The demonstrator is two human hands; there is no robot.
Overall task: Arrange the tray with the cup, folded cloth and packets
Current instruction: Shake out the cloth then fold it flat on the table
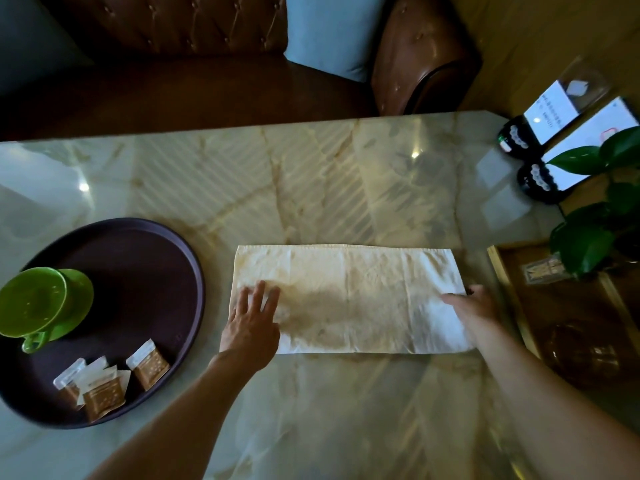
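Cup (38,303) and packets (110,379) sit in tray (166,244) lower left; cloth (346,299) mid-fold at centre, left hand (252,323) flat on it, right hand (474,306) pinching its edge.

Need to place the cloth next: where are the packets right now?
Head view, lower left: the packets lie on the near part of the tray, just below the green cup.

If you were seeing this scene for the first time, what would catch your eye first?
A long cream cloth lies across the marble table, the left hand flat on it and the right hand at its right edge. Left of it, a round dark tray holds a green cup and small brown packets.
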